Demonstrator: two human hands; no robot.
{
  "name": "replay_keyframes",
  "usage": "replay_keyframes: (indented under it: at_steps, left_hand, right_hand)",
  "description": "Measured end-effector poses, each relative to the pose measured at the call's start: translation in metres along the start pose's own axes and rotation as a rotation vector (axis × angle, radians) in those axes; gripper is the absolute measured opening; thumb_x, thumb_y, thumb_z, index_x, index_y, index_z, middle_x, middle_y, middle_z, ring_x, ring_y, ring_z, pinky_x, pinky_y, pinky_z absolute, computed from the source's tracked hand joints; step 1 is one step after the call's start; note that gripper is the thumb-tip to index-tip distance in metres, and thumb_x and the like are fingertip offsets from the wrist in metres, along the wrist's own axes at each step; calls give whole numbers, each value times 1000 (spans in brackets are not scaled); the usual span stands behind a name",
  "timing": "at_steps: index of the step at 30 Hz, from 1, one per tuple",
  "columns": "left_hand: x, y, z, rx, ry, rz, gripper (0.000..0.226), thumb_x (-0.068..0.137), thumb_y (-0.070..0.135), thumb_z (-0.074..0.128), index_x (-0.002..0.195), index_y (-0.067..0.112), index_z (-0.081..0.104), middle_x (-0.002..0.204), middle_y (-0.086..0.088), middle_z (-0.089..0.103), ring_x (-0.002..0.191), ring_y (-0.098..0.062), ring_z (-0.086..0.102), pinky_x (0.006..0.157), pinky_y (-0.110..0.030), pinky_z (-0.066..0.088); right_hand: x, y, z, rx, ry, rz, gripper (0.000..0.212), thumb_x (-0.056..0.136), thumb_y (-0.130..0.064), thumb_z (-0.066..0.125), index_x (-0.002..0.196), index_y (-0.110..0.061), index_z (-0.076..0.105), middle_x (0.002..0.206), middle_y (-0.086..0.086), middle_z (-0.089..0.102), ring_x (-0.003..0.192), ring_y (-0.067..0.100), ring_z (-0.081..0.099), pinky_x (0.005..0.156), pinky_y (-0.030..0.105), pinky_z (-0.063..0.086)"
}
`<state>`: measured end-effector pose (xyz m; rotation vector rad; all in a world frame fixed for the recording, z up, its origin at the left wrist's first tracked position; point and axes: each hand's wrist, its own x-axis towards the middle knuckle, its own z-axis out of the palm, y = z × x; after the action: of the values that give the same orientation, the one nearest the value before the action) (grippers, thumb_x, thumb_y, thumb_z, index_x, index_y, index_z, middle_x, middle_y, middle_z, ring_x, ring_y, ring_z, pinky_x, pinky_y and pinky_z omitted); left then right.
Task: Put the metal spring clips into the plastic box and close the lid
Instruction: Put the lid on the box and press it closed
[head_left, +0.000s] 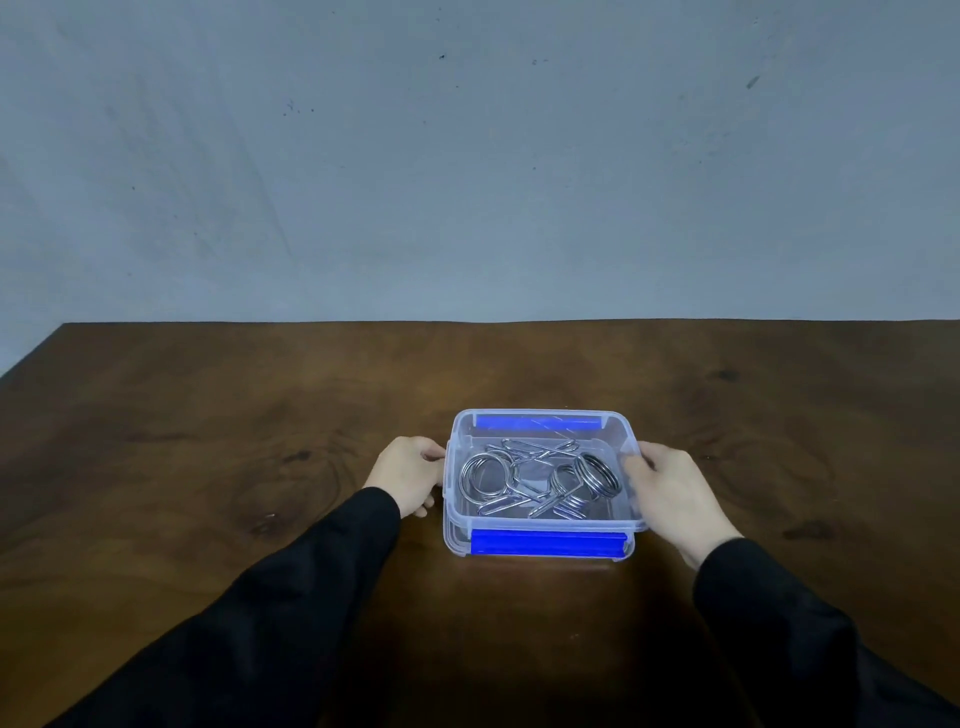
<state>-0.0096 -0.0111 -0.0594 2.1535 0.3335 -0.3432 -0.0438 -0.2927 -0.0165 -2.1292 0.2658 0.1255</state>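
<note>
Both hands, left (410, 480) and right (670, 491), grip the clear plastic box (540, 527) with blue latches; lid appears seated. Risk: latches unfastened, silver spring clips (535, 480) spill.

- The plastic box (540, 525) sits on the table (208, 467), toward its near middle, with the wall (467, 156) behind the table's far edge.
- The metal spring clips (540, 480) lie inside the box.
- The left hand (410, 475) touches the box's left side; the right hand (670, 491) touches its right side.
- One latch (548, 541) lies along the near edge, another latch (537, 422) along the far edge.
</note>
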Motion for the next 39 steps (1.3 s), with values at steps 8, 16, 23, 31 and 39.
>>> replay_keyframes:
  at_steps: [8,16,23,31,39]
  left_hand:
    - [22,13,4,289,87,61,17,94,24,51,86,11,59,88,-7,67,84,-31,64,73,-38,53]
    - [22,37,-35,-32,304,162,33,101,44,42,113,16,54,92,-7,71,69,-25,66,64,-36,57]
    - [3,48,-51,-115,435,374,23,101,18,53,122,22,46,105,-1,68,72,-21,67,54,-19,52]
    - [-30,40,-45,-31,525,558,21,100,24,55,121,28,58,90,8,69,82,-12,65,74,-26,54]
    - [-46,22,-30,153,605,805,28,93,5,62,120,10,66,112,-3,72,98,-13,64,89,-32,54]
  right_hand:
    - [-6,-9,-13,12,8,-22,39,101,-18,48,63,-12,54,49,-6,51,49,15,44,50,30,36]
    - [-19,-3,-11,-9,-20,-28,37,102,-24,49,72,-9,64,54,-2,64,46,6,53,41,21,39]
    - [-11,3,7,-4,-52,28,33,103,-22,49,81,-6,67,52,-4,67,43,0,60,37,16,41]
    - [-1,5,11,-178,-22,-46,36,102,-41,48,112,-15,72,92,0,75,80,5,70,69,24,55]
    - [-8,-38,-12,642,-82,6,51,97,-60,40,113,-21,68,102,10,79,91,25,69,86,41,55]
